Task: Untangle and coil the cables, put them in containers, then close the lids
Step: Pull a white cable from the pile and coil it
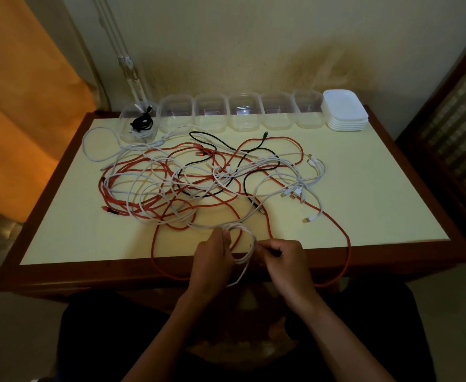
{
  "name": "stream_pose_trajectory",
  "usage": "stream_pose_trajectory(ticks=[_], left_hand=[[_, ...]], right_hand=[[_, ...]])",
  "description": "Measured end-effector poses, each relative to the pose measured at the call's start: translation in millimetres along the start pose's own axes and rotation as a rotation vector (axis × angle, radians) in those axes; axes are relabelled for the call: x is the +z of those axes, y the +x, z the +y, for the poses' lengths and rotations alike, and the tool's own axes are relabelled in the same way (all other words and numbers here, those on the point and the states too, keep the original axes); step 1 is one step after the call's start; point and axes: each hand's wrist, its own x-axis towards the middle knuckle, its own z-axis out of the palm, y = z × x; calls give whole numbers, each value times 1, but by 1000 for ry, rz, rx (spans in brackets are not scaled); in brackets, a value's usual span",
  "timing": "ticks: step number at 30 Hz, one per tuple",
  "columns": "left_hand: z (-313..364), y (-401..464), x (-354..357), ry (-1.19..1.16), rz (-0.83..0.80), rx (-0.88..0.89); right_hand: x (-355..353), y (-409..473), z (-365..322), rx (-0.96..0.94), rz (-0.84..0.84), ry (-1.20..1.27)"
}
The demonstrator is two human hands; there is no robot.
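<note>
Near the desk [364, 205] edge, both hands' fingers [267, 248] were clamped on the white coil [244, 245], keeping its loops from springing apart.

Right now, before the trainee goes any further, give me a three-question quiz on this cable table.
1. True or false: every clear container in the back row is empty.
2. What colour is the cable coil held between the left hand and the right hand? A) red B) white C) black
3. Fill in: the stack of white lids sits at the ____ end of the container row.

Key: 1 false, the leftmost container already holds a coiled black cable. 2 B. 3 right.
</note>
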Motion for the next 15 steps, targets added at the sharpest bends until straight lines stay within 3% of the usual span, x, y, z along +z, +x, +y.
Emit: stream_pose_trajectory(ticks=[4,9,15], left_hand=[[0,-3,-2,56,-28,24],[2,-1,-6,215,-99,90],[2,2,-8,423,-213,164]], right_hand=[[-9,1,-8,221,-170,293],[-14,5,-18,489,-260,633],[-21,10,-10,567,-360,692]])
